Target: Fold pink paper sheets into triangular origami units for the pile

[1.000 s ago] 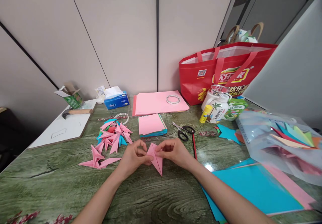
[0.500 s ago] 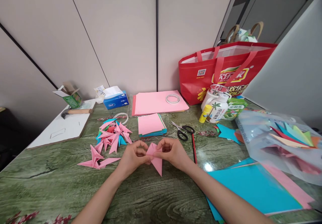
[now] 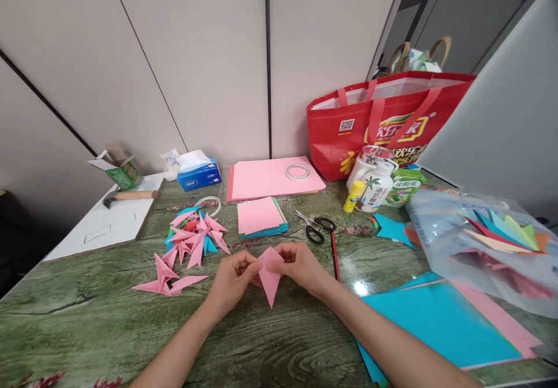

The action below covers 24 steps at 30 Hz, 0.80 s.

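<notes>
Between my two hands is a folded pink paper [image 3: 270, 286], kite-shaped, with its long point facing me. My left hand [image 3: 235, 275] pinches its left edge between thumb and fingers. My right hand [image 3: 299, 266] grips the right edge, thumb on the front face and fingers behind, partly hidden. Beyond the hands lies a stack of square coloured paper [image 3: 260, 216], pink on top. Left of my left hand sits a pile of folded paper pieces [image 3: 196, 234], mostly pink with some blue. A separate pink folded piece [image 3: 168, 280] lies nearer to me.
Black-handled scissors [image 3: 314, 228] and a red pencil [image 3: 334, 254] lie beyond my right hand. Blue paper sheets [image 3: 436, 324] are under my right forearm's side. A glue stick [image 3: 354, 196], a red bag [image 3: 340, 144], a tissue box [image 3: 199, 176] and a hammer [image 3: 131, 196] stand or lie farther back.
The pink paper has turned, so its point swings slightly left and its broad face shows more. Both hands stay on it. The view has shifted slightly.
</notes>
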Each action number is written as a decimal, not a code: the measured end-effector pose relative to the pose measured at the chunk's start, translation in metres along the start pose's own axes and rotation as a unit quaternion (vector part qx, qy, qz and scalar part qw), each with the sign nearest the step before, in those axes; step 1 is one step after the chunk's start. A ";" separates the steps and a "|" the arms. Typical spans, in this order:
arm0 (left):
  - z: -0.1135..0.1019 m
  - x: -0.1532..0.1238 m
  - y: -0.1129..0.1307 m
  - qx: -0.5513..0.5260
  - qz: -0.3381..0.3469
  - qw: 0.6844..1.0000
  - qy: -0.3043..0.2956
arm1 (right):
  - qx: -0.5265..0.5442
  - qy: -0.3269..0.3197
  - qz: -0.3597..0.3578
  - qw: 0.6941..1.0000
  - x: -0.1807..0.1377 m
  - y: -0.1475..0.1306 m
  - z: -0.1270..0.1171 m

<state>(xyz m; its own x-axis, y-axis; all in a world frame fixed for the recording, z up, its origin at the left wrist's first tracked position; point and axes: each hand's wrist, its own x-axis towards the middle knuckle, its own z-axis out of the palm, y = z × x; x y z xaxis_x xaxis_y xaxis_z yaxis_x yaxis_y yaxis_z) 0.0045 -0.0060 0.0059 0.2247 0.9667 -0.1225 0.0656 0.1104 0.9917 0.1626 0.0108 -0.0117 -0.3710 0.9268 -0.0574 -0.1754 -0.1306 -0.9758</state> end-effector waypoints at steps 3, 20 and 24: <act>0.002 0.000 -0.001 -0.026 -0.031 0.999 -0.026 | 0.022 0.032 -0.026 0.999 0.000 -0.001 0.001; 0.011 -0.007 -0.005 -0.089 -0.111 0.982 -0.127 | 0.071 0.085 -0.058 0.992 0.001 -0.004 0.002; 0.013 -0.009 -0.006 -0.094 -0.099 0.983 -0.124 | 0.067 0.082 -0.058 0.993 0.001 -0.003 0.003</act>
<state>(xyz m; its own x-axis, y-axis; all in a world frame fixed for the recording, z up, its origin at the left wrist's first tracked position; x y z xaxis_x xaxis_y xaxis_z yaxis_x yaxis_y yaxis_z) 0.0146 -0.0185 0.0007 0.4566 0.8391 -0.2957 -0.0438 0.3532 0.9345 0.1604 0.0108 -0.0078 -0.1894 0.9818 0.0102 -0.3319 -0.0542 -0.9418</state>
